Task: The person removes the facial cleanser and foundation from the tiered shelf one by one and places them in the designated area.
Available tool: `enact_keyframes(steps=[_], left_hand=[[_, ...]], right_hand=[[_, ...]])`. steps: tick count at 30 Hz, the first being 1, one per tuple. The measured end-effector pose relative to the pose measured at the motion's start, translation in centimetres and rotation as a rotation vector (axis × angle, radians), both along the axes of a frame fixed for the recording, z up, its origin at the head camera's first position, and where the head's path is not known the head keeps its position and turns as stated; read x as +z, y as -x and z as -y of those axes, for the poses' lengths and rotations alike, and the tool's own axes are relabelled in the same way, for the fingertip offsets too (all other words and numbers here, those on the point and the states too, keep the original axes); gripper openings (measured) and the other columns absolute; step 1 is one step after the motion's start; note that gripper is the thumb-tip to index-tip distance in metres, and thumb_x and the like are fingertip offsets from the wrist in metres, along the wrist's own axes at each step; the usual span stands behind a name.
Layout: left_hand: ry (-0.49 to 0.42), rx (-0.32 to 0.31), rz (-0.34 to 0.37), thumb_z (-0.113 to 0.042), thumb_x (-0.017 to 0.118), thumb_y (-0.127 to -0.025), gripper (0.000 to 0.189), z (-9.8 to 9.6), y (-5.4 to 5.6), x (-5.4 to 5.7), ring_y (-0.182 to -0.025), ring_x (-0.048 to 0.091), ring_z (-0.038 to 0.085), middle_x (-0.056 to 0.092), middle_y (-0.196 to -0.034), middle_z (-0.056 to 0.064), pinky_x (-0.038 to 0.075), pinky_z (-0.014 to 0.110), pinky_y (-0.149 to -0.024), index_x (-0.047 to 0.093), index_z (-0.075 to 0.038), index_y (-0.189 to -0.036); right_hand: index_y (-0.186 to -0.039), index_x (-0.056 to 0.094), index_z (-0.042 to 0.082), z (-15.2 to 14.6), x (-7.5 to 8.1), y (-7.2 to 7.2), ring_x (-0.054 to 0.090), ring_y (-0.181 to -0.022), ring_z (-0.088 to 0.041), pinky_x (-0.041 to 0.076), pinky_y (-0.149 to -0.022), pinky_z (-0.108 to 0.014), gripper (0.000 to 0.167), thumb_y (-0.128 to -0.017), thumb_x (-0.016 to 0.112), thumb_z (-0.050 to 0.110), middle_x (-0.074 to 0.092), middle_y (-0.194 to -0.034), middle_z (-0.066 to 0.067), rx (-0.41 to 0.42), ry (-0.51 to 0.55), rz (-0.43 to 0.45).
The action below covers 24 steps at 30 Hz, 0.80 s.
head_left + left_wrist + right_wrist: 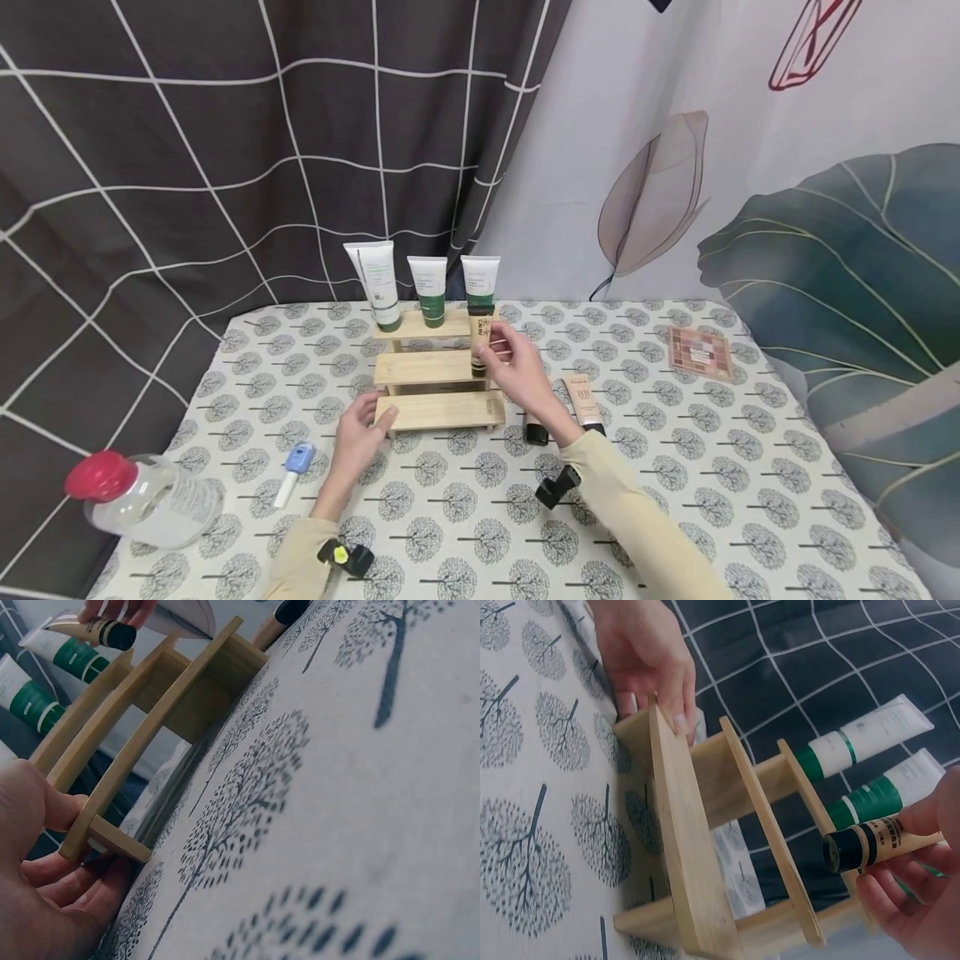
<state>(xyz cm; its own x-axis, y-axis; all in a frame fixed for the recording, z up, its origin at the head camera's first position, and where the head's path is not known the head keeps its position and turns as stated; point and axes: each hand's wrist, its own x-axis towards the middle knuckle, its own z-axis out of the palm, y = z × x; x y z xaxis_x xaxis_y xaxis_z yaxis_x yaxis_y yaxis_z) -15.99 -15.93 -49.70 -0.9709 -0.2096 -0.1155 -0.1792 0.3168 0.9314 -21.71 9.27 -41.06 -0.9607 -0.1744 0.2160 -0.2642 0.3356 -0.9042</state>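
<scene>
A three-step wooden stand (440, 411) sits on the patterned tablecloth. My left hand (356, 440) grips the left end of its lowest step, thumb on top and fingers underneath, as the left wrist view shows. In my right hand (519, 365), a gold tube (481, 332) with a black cap is pinched between thumb and fingers. It is held upright, cap down, at the right end of the middle step. Along the top step stand a larger white tube (381, 287) at left, a green-and-white tube (431, 292) in the middle, and a similar tube (480, 277) at right, partly hidden by the gold one.
Right of the stand lie a beige BB tube (582, 398) and a black-capped item (536, 431), partly under my right forearm. A palette (701, 352) lies farther right. At left are a small blue-and-white bottle (297, 461) and a clear red-topped bottle (168, 504). Curtains hang behind.
</scene>
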Motion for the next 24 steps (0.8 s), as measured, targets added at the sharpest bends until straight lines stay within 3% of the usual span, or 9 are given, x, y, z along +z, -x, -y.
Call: enact_keyframes(steps=[10,17,24], left_hand=[[0.0,-0.003,0.017,-0.02,0.065,-0.097,0.049,0.1,-0.1,0.0,-0.129,0.059,0.04,0.057,-0.143,0.025,0.048,0.051,-0.111,0.051,-0.004,-0.141],[-0.004,-0.005,0.031,-0.021,0.065,-0.098,0.049,0.2,0.0,0.1,-0.13,0.058,0.039,0.056,-0.144,0.025,0.046,0.051,-0.113,0.05,-0.005,-0.142],[-0.01,-0.004,0.048,-0.023,0.065,-0.098,0.049,0.1,-0.1,0.2,-0.131,0.057,0.038,0.057,-0.144,0.023,0.043,0.053,-0.116,0.051,-0.006,-0.142]], right_hand=[[-0.138,0.052,-0.005,-2.9,-0.4,-0.4,0.066,-0.105,-0.032,0.061,-0.091,-0.035,0.044,-0.098,0.063,0.011,0.066,-0.118,-0.022,-0.031,-0.02,0.044],[-0.14,0.047,-0.005,-4.9,-0.8,-0.8,0.065,-0.111,-0.034,0.058,-0.098,-0.038,0.046,-0.099,0.062,0.011,0.063,-0.125,-0.025,-0.065,-0.006,0.084],[-0.134,0.047,-0.007,-7.0,-1.2,-1.0,0.064,-0.11,-0.034,0.056,-0.091,-0.019,0.042,-0.097,0.063,0.005,0.062,-0.123,-0.026,-0.112,0.026,0.08]])
